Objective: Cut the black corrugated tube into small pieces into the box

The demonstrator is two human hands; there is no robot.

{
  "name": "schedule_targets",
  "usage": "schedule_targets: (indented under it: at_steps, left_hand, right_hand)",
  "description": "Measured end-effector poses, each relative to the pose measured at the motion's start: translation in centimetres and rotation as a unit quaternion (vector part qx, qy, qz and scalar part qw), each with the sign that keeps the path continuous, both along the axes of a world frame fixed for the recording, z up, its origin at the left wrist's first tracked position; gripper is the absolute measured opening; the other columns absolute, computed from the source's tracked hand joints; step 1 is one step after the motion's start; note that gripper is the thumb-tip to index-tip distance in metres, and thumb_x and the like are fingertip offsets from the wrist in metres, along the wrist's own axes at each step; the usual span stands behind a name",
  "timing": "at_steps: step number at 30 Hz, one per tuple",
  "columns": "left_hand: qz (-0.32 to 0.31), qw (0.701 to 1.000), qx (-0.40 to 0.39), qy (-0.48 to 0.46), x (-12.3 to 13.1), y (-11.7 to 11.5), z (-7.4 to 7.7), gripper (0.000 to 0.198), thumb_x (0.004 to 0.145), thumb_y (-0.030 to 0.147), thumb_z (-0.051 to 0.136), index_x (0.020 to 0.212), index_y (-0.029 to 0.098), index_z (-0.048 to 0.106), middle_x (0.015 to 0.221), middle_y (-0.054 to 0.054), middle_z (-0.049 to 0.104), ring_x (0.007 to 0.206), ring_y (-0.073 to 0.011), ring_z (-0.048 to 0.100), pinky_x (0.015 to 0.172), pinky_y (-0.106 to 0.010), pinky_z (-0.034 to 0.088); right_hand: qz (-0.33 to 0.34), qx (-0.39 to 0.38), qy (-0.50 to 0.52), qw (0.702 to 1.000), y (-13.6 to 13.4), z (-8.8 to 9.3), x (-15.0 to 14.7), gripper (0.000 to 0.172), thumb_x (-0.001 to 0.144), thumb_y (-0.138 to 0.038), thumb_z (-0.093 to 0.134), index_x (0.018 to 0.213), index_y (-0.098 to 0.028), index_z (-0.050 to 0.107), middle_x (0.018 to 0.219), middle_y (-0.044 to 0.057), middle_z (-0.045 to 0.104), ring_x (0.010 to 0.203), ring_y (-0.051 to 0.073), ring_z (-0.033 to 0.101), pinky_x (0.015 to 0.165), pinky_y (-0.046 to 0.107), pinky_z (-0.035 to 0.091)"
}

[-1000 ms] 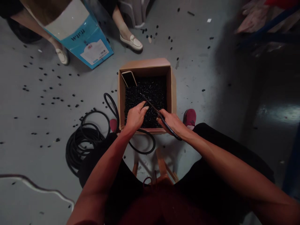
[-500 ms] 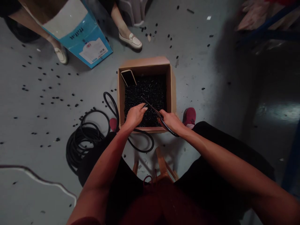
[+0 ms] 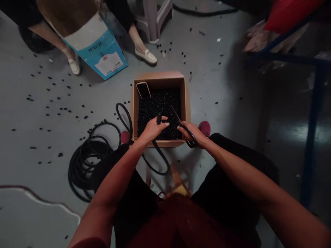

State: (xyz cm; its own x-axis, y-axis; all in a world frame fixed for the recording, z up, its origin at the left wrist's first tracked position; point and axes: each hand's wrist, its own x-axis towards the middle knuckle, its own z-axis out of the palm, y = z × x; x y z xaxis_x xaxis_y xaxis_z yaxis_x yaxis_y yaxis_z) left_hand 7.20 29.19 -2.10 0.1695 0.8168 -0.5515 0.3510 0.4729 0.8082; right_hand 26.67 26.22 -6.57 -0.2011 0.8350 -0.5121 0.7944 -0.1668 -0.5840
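Observation:
Over the cardboard box (image 3: 188, 103), my left hand (image 3: 153, 130) grips a black rubber hose (image 3: 159, 119) whose end sticks up past the fingers. The hose loops down over the box's near side and runs left to a coil on the floor. My right hand (image 3: 190, 132) is wrapped round the handles of scissors (image 3: 176, 114), whose blades point up and left, apart from the hose end. Small black cut pieces (image 3: 162, 100) fill much of the box. A phone (image 3: 143, 90) leans in its far left corner.
The hose coil (image 3: 89, 162) lies beside my left leg. Beyond the box, a co-worker's feet flank a blue and white carton (image 3: 110, 63), near a plastic stool (image 3: 153, 24). A blue metal frame (image 3: 310, 137) stands right. Black bits and a white cable (image 3: 41, 199) lie on the floor.
The scissors have moved right, away from the hose, and their blades point more steeply upward. My left hand has turned, so the hose end stands upright. The view has shifted slightly.

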Motion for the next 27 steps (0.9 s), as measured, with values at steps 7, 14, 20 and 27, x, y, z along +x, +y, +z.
schedule_targets:
  at_steps: [7,14,20,27]
  left_hand:
    - [0.168,0.964,-0.107,-0.176,1.5,-7.7,2.6,0.031,0.070,0.032,0.069,0.094,0.014,0.060,0.063,0.004,0.048,0.045,-0.0046,0.038,0.042,-0.020,0.024]
    - [0.216,0.946,-0.106,-0.219,4.1,-17.9,2.5,0.052,0.053,0.054,0.080,0.082,0.015,0.061,0.053,0.007,0.045,0.043,-0.0044,0.034,0.038,-0.018,0.022]
    - [0.186,0.942,-0.134,-0.246,4.1,-20.3,3.4,0.049,0.042,0.034,0.086,0.079,0.011,0.064,0.055,0.006,0.056,0.042,-0.0041,0.046,0.040,-0.015,0.033]
    - [0.167,0.929,-0.148,-0.295,2.9,-21.3,5.4,0.033,0.055,0.017,0.077,0.086,0.012,0.065,0.062,0.005,0.063,0.040,-0.0040,0.050,0.035,-0.013,0.034]
  right_hand:
    - [-0.052,0.044,-0.057,0.996,-5.1,4.1,-1.3,0.045,0.087,-0.045,0.051,0.124,-0.020,0.050,0.093,0.011,0.067,0.085,0.028,0.064,0.068,0.034,0.044]
    - [0.005,0.109,-0.056,0.992,-13.9,9.5,-2.1,0.041,0.082,-0.038,0.052,0.119,-0.021,0.050,0.106,0.012,0.065,0.091,0.028,0.065,0.070,0.037,0.050]
    - [0.042,0.137,-0.090,0.986,-18.9,11.7,-2.5,0.046,0.082,-0.041,0.049,0.121,-0.018,0.046,0.101,0.014,0.067,0.084,0.030,0.067,0.064,0.038,0.052]
    - [-0.016,0.149,-0.022,0.988,-20.8,13.2,-3.4,0.060,0.078,-0.042,0.055,0.130,-0.018,0.037,0.101,0.012,0.069,0.087,0.029,0.068,0.065,0.034,0.051]
